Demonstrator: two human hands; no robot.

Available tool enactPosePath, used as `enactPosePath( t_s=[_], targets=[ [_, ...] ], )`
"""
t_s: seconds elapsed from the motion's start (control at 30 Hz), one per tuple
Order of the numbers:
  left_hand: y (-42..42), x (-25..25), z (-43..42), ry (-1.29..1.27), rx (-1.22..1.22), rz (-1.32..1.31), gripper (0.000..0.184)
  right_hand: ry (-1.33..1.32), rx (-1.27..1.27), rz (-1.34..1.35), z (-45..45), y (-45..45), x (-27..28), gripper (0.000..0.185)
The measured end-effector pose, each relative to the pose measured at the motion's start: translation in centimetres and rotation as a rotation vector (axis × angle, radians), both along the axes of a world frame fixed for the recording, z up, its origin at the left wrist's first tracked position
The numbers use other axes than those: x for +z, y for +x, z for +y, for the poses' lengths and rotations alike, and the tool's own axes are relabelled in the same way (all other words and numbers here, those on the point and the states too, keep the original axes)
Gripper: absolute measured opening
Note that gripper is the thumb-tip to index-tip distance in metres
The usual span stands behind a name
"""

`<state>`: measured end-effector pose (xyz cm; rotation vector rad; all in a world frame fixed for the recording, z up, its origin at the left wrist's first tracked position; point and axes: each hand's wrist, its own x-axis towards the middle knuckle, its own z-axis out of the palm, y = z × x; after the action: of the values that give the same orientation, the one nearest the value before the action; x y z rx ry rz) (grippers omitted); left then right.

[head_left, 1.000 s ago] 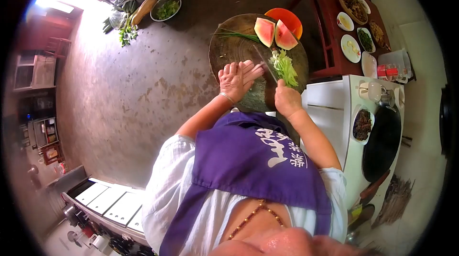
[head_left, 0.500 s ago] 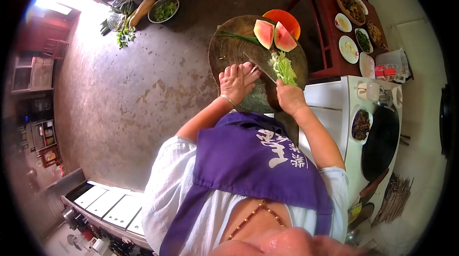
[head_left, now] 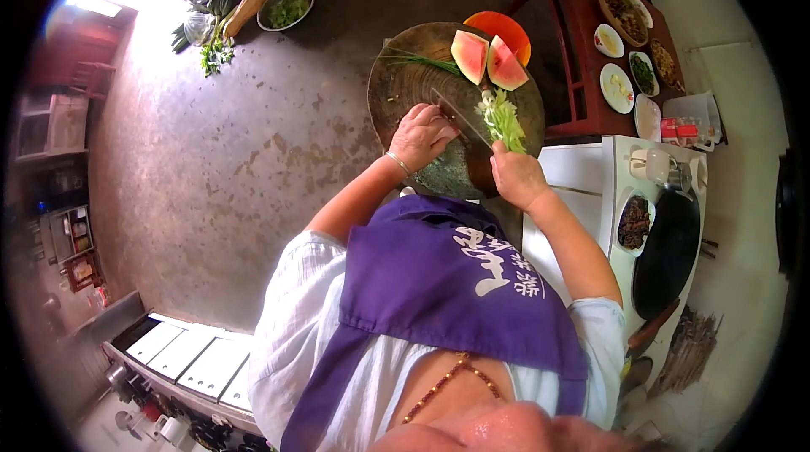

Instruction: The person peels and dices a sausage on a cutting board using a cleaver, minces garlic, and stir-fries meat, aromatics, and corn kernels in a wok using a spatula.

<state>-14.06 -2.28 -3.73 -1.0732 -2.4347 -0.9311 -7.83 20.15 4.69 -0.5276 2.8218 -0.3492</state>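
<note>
My right hand (head_left: 518, 175) is closed round the handle of a knife (head_left: 462, 120), whose blade slants up and left over the round wooden board (head_left: 405, 94). On the board's left part, my left hand (head_left: 419, 137) has its fingers curled over pale pieces of food, mostly hidden beneath them, close beside the blade. Chopped light-green leaves (head_left: 504, 121) lie just right of the knife. Two watermelon wedges (head_left: 470, 56) stand at the board's far side, with thin green stalks (head_left: 422, 60) to their left.
An orange bowl (head_left: 521, 33) sits behind the wedges. Dishes of food cover a red table (head_left: 582, 106) at the right, near a white stove (head_left: 620, 174) with a dark pan (head_left: 666, 254). A metal bowl of greens (head_left: 287, 8) and a long squash (head_left: 247, 13) are at the upper left.
My left hand's fingers, earlier stretched flatter over the pale food, have curled in and hidden more of it. The knife stays close to them, and my right hand has shifted slightly right.
</note>
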Motion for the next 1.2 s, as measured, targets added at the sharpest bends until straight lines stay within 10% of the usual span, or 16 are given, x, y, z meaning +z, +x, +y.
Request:
enactPosePath(
  t_s=[1.2],
  targets=[
    [0.6, -0.5, -1.1, 0.036, -0.024, -0.053, 0.015, 0.103, -0.070, -0.146, -2.7, 0.6, 0.5, 0.015]
  ],
)
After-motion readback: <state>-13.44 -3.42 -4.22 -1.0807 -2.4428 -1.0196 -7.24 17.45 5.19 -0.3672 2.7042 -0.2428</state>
